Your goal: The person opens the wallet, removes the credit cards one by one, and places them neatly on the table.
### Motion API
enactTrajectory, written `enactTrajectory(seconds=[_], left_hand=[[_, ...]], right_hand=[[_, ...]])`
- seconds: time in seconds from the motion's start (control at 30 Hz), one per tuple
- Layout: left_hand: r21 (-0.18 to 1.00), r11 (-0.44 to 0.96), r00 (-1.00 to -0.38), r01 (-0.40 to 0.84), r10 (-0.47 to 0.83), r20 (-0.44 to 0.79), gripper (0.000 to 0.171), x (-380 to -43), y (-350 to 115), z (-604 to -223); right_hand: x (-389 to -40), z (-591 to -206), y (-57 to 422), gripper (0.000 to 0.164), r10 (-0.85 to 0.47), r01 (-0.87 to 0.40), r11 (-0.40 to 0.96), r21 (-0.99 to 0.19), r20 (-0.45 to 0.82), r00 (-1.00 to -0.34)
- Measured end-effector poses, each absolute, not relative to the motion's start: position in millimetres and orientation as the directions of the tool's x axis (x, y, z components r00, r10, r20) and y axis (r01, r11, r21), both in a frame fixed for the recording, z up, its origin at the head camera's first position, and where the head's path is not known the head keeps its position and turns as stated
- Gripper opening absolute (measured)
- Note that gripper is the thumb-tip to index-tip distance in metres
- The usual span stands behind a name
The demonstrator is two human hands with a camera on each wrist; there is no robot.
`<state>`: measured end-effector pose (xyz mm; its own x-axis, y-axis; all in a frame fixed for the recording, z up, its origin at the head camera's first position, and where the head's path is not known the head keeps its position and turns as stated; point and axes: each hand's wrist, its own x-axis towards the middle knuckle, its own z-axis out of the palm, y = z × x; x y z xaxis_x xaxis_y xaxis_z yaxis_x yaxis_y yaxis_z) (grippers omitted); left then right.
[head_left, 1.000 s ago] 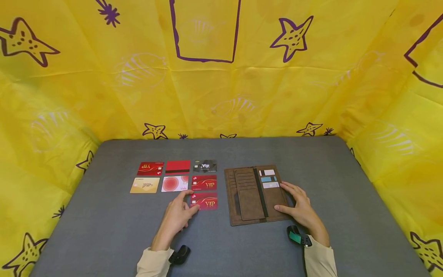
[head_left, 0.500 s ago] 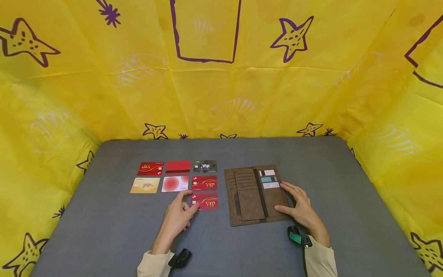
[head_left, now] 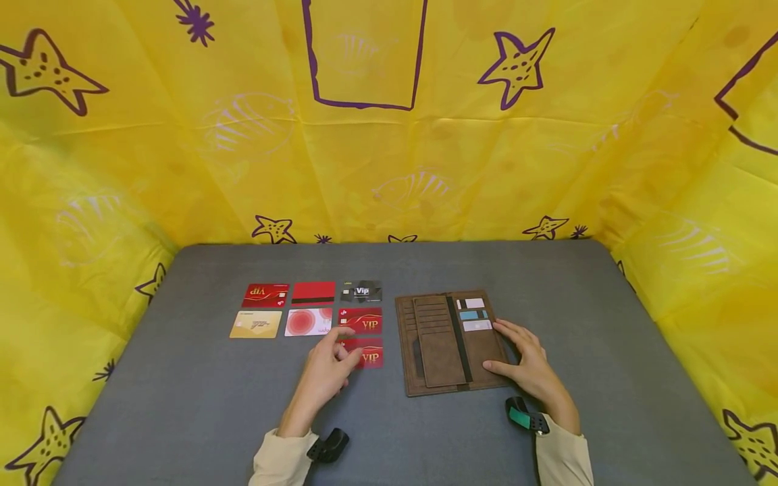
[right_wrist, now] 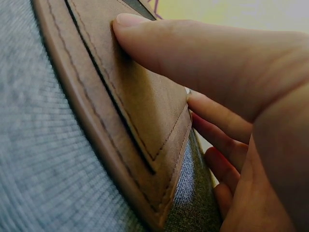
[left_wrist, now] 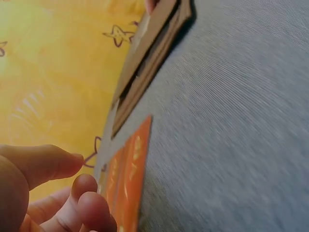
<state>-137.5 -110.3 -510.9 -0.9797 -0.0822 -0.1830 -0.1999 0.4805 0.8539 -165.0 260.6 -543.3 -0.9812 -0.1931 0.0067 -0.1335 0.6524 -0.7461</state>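
Observation:
An open brown wallet lies on the grey table, with three cards tucked in its right-hand slots. My right hand rests flat on the wallet's right half, thumb pressed on the leather. Left of the wallet, several cards lie in rows. My left hand sits over the left end of the nearest red VIP card, fingers loosely curled. In the left wrist view the fingertips touch that card's edge, thumb apart above, and the wallet lies beyond.
Other cards lie flat: a red VIP one, a red one with a black stripe, a black Vip one, a gold one, a white one with a red circle, another red VIP one. Yellow starfish cloth walls three sides.
My left hand has slid right and a little forward, so it now covers the left end of the nearest red VIP card. The right hand and the wallet have stayed put.

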Motion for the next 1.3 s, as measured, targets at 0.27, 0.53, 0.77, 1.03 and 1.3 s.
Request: enactTrajectory(seconds=[0.27,0.53,0.77,1.03,1.3], left_hand=[[0.873,0.467,-0.989,-0.137,-0.023,-0.143,0.032,-150.9,-93.8,-506.8],[0.889,0.45,-0.992,-0.082,0.048,-0.116,0.031,-166.3,-74.2,-505.6],[0.886,0.462,-0.989,-0.04,0.105,-0.1,0.032,-184.9,-59.9,-500.5],[0.886,0.463,-0.978,-0.022,0.173,-0.115,0.033,-204.3,-45.0,-499.3],[0.886,0.463,-0.968,0.036,0.237,-0.084,0.03,-220.3,-26.1,-504.5]], right_hand=[[-164.5,-542.6,260.7,0.076,-0.194,-0.134,0.655,-0.744,0.006,-0.981],[-164.2,-542.7,261.2,0.076,-0.192,-0.137,0.654,-0.744,0.013,-0.981],[-164.0,-541.6,260.5,0.076,-0.194,-0.135,0.648,-0.75,0.009,-0.981],[-165.7,-542.4,261.0,0.076,-0.189,-0.134,0.648,-0.749,0.012,-0.982],[-165.8,-544.1,261.1,0.075,-0.186,-0.137,0.639,-0.757,0.021,-0.982]])
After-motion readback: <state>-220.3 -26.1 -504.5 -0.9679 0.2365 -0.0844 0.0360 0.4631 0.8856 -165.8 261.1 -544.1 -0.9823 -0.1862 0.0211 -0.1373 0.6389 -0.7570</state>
